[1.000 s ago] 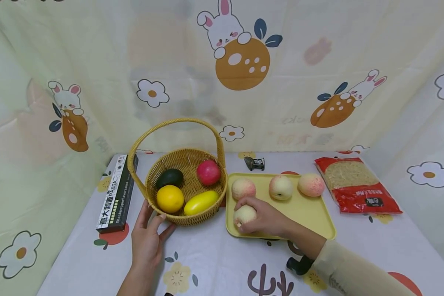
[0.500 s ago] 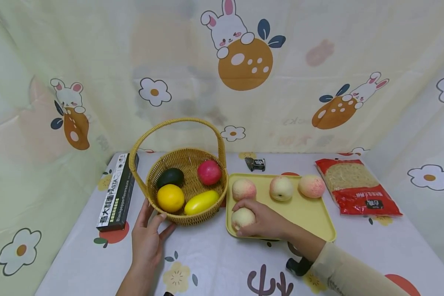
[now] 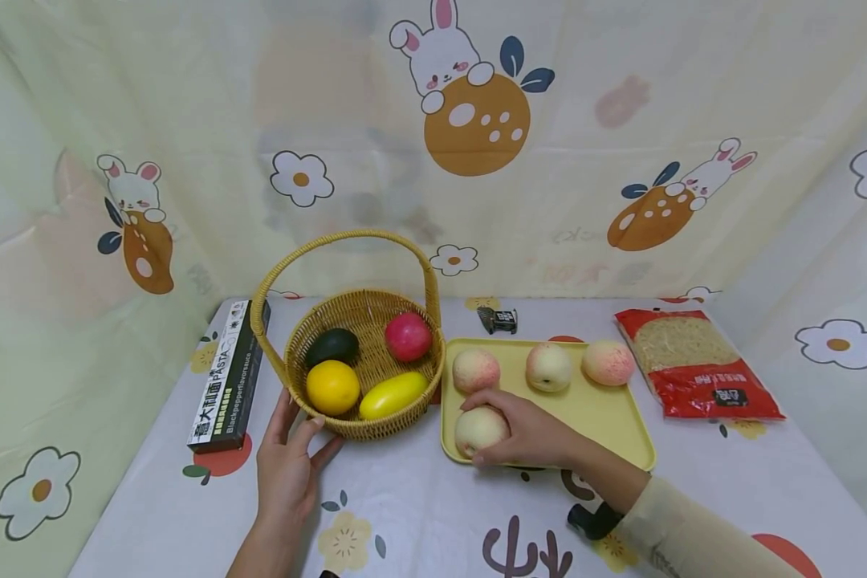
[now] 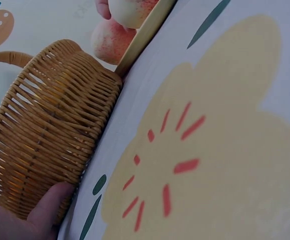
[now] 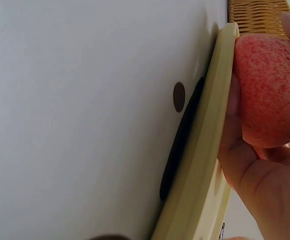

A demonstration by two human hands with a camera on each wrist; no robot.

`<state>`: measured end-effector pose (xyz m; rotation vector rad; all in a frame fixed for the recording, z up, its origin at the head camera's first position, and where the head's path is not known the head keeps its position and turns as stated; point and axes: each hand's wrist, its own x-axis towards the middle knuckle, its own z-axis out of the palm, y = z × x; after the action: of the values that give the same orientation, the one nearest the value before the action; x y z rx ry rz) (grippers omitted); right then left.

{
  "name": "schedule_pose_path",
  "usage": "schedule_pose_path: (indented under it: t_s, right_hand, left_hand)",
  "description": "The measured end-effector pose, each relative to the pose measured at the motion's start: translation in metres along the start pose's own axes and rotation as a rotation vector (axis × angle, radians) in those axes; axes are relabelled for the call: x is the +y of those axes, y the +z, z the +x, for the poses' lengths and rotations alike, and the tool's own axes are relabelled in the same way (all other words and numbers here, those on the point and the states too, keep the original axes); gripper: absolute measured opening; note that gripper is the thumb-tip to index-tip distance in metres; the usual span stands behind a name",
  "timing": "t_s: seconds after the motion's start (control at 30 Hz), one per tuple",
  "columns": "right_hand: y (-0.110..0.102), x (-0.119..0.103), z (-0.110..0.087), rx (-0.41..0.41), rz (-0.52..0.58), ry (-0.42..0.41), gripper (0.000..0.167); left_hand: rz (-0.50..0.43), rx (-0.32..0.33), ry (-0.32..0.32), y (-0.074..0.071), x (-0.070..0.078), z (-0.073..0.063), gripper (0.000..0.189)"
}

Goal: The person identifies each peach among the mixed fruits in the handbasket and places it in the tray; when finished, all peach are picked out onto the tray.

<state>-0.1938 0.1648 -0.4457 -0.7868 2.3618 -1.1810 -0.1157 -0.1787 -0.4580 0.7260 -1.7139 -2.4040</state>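
My right hand (image 3: 531, 433) grips a pale peach (image 3: 481, 432) at the front left of the yellow tray (image 3: 578, 417). In the right wrist view, its fingers wrap around the peach's red-speckled side (image 5: 269, 90), close beside the tray rim (image 5: 204, 150). Another peach (image 3: 476, 370) sits just behind, and two more, one middle (image 3: 548, 367) and one right (image 3: 608, 363), lie along the tray's back. My left hand (image 3: 286, 474) rests spread against the lower left of a wicker basket (image 3: 397, 429); the left wrist view shows the thumb (image 4: 52, 202) at the woven wall.
Inside the basket lie a dark green fruit (image 3: 331, 347), an orange-yellow round fruit (image 3: 332, 388), a long yellow fruit (image 3: 394, 396) and a red round fruit (image 3: 408, 336). A pasta box (image 3: 229, 377) flanks it; a red bag (image 3: 701, 365) lies right, a small black packet (image 3: 497, 320) behind.
The peach in my right hand has turned and shifted slightly, first left, then back to the right. My left hand and the basket stay put.
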Motion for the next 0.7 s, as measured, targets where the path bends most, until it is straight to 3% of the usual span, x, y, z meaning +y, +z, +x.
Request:
schedule_pose_path:
  t_s: [0.47,0.7]
  right_hand:
    - [-0.014,0.000,-0.018,0.057,0.022,0.071,0.060]
    - [-0.023,0.003,-0.033,0.097,0.117,0.106,0.064]
  left_hand:
    - [0.006,0.009,-0.006,0.000,0.001,-0.001,0.079]
    - [0.009,0.011,-0.007,0.000,0.000,-0.001,0.079]
